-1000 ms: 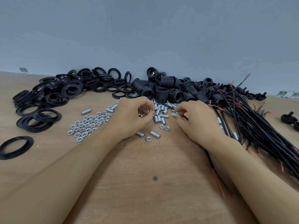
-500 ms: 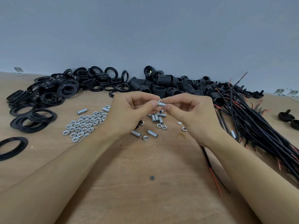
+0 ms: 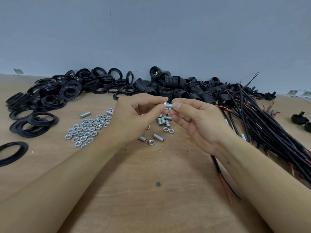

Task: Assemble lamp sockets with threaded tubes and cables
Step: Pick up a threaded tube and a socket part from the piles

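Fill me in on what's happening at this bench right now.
A person is assembling lamp-socket parts. Both hands are raised above the wooden table: the left hand and right hand pinch a small threaded tube between their fingertips. Below lie loose hex nuts and more tubes; black rings, socket bodies and cables are piled behind, untouched.

Both forearms are bare to the frame edge, with no sleeves, gloves, rings or watch on left hand [image 3: 134, 118] or right hand [image 3: 200, 121].

Shiny metal tube [image 3: 168, 105], matt wooden table [image 3: 151, 207]
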